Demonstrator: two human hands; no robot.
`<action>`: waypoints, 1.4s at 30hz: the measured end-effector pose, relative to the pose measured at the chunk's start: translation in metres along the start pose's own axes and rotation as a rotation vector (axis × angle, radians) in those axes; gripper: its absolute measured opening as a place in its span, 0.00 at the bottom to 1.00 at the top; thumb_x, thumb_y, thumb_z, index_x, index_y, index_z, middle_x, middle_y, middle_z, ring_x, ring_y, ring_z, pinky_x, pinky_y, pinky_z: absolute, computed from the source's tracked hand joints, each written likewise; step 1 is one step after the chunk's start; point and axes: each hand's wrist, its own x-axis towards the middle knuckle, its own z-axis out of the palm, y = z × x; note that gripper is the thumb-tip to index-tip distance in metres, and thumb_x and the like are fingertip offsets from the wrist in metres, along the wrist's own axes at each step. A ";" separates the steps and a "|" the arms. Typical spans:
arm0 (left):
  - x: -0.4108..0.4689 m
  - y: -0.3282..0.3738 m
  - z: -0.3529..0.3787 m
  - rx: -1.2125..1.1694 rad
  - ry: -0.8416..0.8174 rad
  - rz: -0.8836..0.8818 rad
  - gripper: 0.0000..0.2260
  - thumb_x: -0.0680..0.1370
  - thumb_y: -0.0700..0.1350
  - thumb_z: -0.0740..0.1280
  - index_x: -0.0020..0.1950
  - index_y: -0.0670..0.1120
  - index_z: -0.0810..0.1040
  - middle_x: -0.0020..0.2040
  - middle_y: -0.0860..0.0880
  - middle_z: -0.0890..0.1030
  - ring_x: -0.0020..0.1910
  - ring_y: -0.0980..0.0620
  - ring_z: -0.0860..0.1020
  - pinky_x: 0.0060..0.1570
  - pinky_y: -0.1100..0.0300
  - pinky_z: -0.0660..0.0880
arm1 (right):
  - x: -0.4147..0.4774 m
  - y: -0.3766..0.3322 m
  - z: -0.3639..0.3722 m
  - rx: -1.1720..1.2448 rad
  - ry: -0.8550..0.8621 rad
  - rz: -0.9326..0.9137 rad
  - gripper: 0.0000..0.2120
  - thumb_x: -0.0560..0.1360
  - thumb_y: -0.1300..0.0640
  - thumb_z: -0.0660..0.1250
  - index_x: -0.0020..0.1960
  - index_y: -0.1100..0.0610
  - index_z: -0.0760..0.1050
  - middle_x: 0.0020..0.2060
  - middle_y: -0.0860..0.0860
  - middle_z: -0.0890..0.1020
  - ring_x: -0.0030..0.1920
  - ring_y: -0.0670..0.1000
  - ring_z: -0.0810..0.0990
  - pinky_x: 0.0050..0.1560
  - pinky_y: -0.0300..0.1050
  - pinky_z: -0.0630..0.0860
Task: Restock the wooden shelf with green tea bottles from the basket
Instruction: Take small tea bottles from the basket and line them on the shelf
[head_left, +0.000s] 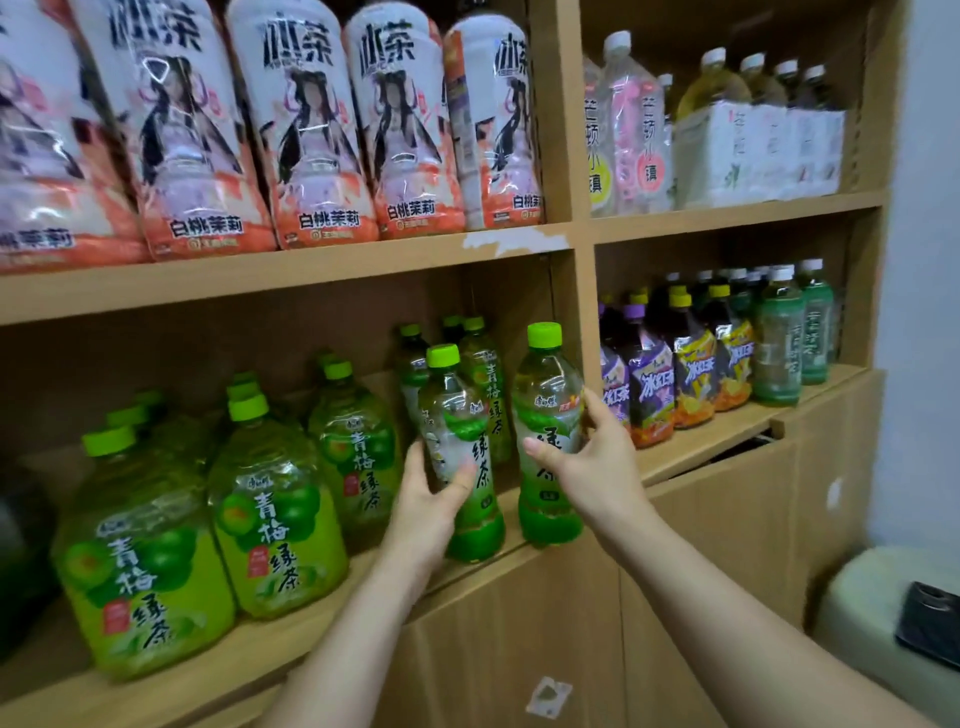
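Two small green tea bottles with green caps stand at the front edge of the wooden shelf (291, 644), in the lower left bay. My left hand (431, 499) grips the left bottle (460, 441) around its middle. My right hand (582, 457) grips the right bottle (545, 405) from its right side, thumb across the label. Both bottles are upright, bases on the shelf board. More small green tea bottles (480, 364) stand behind them. The basket is out of view.
Large green plum tea jugs (270, 514) fill the shelf to the left. Big white peach tea bottles (306, 119) sit on the shelf above. Iced tea bottles (691, 364) occupy the right bay past the upright divider (582, 322). A cabinet front lies below.
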 end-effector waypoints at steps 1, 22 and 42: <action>-0.002 -0.002 0.001 0.116 0.071 0.021 0.34 0.69 0.53 0.74 0.71 0.52 0.63 0.63 0.52 0.76 0.61 0.51 0.75 0.61 0.50 0.73 | 0.002 0.005 0.004 -0.016 -0.005 0.001 0.29 0.66 0.60 0.78 0.64 0.52 0.72 0.55 0.47 0.82 0.56 0.46 0.80 0.62 0.52 0.76; 0.081 -0.010 0.027 0.631 0.379 -0.005 0.17 0.80 0.45 0.62 0.65 0.45 0.60 0.51 0.41 0.80 0.41 0.44 0.76 0.40 0.54 0.71 | 0.003 0.043 0.020 -0.484 0.086 -0.023 0.29 0.72 0.51 0.73 0.69 0.51 0.67 0.55 0.51 0.83 0.56 0.55 0.80 0.53 0.50 0.77; 0.048 -0.007 0.060 0.421 0.069 0.142 0.34 0.73 0.53 0.70 0.74 0.50 0.58 0.65 0.49 0.73 0.65 0.50 0.72 0.62 0.58 0.69 | 0.020 0.049 0.025 -0.609 -0.067 0.075 0.28 0.75 0.55 0.67 0.74 0.52 0.63 0.63 0.51 0.78 0.62 0.54 0.76 0.61 0.50 0.74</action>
